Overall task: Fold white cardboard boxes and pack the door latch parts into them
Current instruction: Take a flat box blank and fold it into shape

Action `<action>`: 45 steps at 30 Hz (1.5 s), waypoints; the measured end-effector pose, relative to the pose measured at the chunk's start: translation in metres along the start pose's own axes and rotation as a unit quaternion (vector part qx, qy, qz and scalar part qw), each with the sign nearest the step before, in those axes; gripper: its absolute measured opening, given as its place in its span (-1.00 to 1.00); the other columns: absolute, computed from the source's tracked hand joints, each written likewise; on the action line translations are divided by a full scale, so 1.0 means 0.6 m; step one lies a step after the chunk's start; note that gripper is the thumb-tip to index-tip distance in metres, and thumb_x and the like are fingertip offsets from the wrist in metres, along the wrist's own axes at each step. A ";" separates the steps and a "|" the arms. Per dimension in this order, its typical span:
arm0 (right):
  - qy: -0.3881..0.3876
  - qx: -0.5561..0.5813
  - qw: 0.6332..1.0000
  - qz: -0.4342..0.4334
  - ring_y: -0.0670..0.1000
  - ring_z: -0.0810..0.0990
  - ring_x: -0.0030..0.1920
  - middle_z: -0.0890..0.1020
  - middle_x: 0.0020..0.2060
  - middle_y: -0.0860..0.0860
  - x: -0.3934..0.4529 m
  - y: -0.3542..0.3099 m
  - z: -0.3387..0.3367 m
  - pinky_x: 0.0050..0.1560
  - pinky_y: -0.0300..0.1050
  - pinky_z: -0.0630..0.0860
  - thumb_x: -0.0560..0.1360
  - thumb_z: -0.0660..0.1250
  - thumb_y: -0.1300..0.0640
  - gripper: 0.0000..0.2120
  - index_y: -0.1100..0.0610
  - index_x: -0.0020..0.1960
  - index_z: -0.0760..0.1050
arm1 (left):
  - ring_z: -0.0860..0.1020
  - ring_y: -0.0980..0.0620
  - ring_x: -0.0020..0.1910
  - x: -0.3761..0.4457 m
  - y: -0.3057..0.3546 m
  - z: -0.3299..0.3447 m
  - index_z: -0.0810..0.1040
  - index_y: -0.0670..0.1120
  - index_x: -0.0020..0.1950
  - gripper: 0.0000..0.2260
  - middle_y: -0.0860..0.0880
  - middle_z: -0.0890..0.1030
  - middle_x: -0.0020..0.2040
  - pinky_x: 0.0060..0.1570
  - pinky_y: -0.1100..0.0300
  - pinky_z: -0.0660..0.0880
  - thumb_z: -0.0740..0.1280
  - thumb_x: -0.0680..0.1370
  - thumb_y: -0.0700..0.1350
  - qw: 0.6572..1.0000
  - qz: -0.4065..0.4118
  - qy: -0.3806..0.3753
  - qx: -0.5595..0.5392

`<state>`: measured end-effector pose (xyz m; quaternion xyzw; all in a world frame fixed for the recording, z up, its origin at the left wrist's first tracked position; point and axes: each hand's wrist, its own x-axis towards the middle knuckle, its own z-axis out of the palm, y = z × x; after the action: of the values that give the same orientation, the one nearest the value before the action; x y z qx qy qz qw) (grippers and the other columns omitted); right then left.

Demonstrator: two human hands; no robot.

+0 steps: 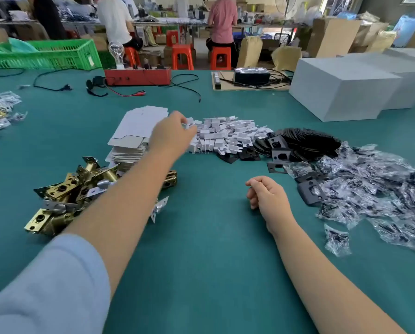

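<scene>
While your left hand [171,133] reaches past the stack of flat boxes [139,131] to pinch a white insert [189,126] from its pile, your right hand [265,192] rests loosely curled, empty, on the bench [201,237]; brass latches [66,196] lie near left.

Bare green mat [201,249] lies open centrally; brass latches [64,196] left, bagged parts [375,189] crowd right.

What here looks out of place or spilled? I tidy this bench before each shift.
Little stands out. One brass latch lies apart from the latch pile, partly under the left forearm, and one plastic screw bag sits apart from the bag heap. The flat box stack leans slightly. Nothing looks damaged.
</scene>
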<state>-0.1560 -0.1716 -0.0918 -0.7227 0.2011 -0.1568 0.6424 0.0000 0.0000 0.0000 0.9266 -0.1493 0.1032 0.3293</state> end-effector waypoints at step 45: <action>-0.085 0.226 0.965 0.102 -0.07 0.68 -0.04 0.71 -0.05 -0.07 -0.040 -0.018 -0.010 -0.12 -0.14 0.54 0.62 0.01 -0.20 -0.55 -0.06 -0.04 0.63 | 0.60 0.20 0.00 -0.215 0.001 0.084 0.49 0.31 0.24 -0.55 0.21 0.64 0.11 -0.08 0.35 0.50 0.46 0.37 0.07 0.885 0.000 -0.339 -0.318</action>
<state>-0.1789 -0.1642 -0.0798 -0.5455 0.1776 -0.0696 0.8161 -0.1160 -0.0057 -0.0752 0.7505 -0.2765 -0.2706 0.5357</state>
